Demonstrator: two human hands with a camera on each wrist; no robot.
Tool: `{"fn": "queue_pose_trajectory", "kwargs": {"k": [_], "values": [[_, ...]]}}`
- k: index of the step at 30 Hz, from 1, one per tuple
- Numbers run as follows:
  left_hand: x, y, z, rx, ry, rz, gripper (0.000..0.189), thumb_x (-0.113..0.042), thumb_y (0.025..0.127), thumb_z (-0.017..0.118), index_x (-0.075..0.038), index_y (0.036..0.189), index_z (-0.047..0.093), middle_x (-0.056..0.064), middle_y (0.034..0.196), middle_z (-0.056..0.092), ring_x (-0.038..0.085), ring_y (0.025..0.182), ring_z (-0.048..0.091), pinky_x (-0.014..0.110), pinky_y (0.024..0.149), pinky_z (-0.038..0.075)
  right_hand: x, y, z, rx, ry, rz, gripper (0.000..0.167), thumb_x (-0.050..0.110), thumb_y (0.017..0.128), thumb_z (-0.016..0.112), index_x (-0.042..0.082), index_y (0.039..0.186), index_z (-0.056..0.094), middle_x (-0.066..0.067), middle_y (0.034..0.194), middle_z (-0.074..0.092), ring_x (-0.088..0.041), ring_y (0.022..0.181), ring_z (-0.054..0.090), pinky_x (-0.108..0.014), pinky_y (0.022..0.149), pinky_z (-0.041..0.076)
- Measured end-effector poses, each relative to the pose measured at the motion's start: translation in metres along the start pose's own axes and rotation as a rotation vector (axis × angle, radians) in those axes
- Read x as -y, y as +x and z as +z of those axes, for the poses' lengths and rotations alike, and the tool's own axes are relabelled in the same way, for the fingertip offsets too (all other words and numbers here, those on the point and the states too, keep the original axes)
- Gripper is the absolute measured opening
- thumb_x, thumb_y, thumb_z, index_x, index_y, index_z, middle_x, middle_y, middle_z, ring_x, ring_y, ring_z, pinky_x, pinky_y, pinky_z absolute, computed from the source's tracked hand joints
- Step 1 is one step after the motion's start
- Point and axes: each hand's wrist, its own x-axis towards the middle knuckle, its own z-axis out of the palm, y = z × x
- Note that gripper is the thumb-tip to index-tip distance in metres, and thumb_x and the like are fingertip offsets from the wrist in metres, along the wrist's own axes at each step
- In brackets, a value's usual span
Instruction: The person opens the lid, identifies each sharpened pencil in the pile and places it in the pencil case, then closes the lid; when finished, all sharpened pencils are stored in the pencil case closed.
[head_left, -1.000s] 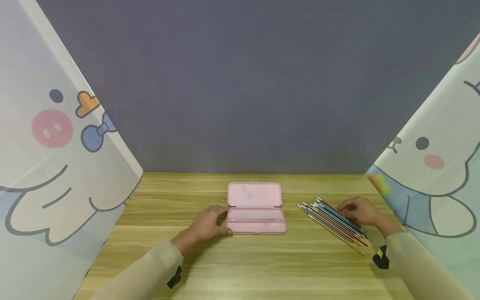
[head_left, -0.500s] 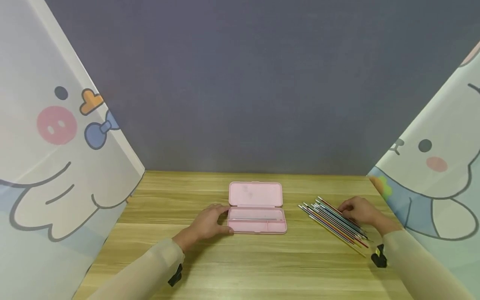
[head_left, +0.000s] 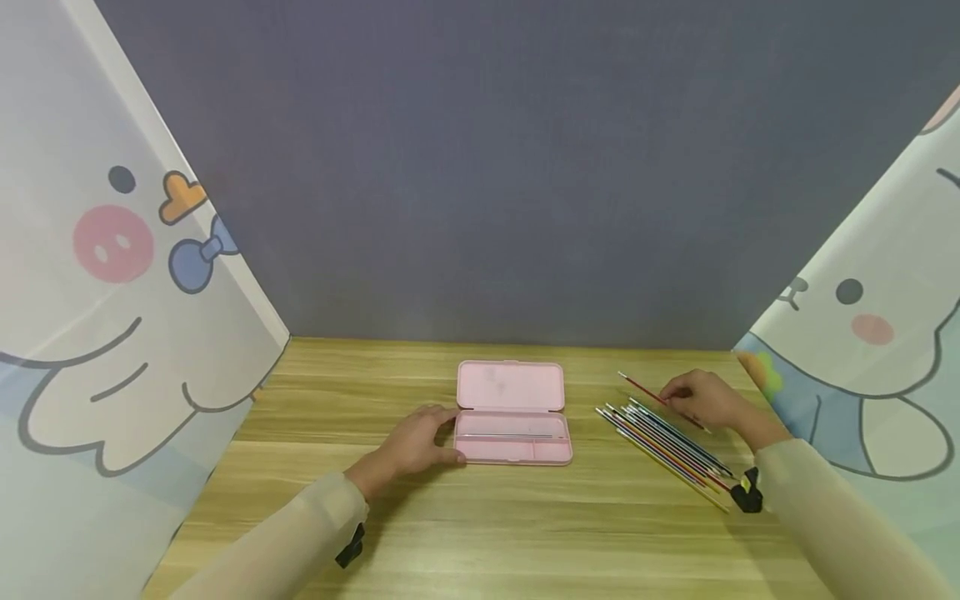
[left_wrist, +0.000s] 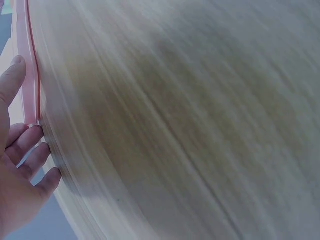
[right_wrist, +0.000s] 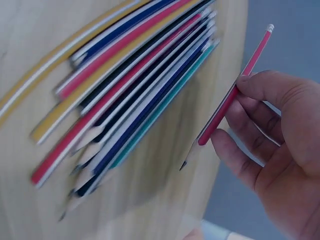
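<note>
While the left grip (head_left: 415,444) rests, fingers relaxed, against the pink case (head_left: 551,451) at lower centre, the right grip (head_left: 701,400) pinches a red pencil (right_wrist: 218,120) at lower right; probably light, stiff and slick, it should handle best mid-shaft, sparing its fragile tip (right_wrist: 183,164).

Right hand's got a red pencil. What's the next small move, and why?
Probably carry the red pencil over the open pink case: the right hand pinches it clear of the other pencils, the left hand holds the case, and a slim stick lies inside.
</note>
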Motion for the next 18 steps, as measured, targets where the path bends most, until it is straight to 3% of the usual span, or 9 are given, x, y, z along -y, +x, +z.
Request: {"fn": "queue_pose_trajectory", "kwargs": {"k": [6,12,18], "values": [[0.000,-0.001,-0.001,0.002,0.016,0.001,0.085,-0.051,0.079,0.085,-0.007,0.146,0.056,0.012,0.139,0.064,0.036,0.135,0.055,0.052,0.116,0.042,0.030,0.025,0.003,0.089,0.124,-0.017,0.017,0.004,0.098,0.063,-0.002,0.108,0.075,-0.008,0.074,0.070,-0.007,0.050,0.052,-0.027,0.050,0.050],[-0.001,0.001,-0.002,-0.002,0.013,0.004,0.085,-0.051,0.079,0.085,-0.010,0.147,0.057,0.010,0.140,0.065,0.034,0.134,0.057,0.051,0.114,0.044,0.071,0.051,0.013,0.154,0.140,-0.089,0.014,0.007,0.099,0.065,0.003,0.106,0.077,-0.011,0.074,0.070,-0.009,0.050,0.052,-0.028,0.045,0.048],[-0.001,0.002,-0.002,-0.010,0.020,0.003,0.084,-0.052,0.079,0.085,-0.010,0.147,0.057,0.010,0.141,0.065,0.033,0.133,0.058,0.050,0.113,0.046,0.111,0.076,0.034,0.177,0.107,-0.229,0.015,0.003,0.096,0.067,0.005,0.105,0.079,-0.005,0.085,0.075,-0.005,0.060,0.055,-0.025,0.058,0.052]]}}
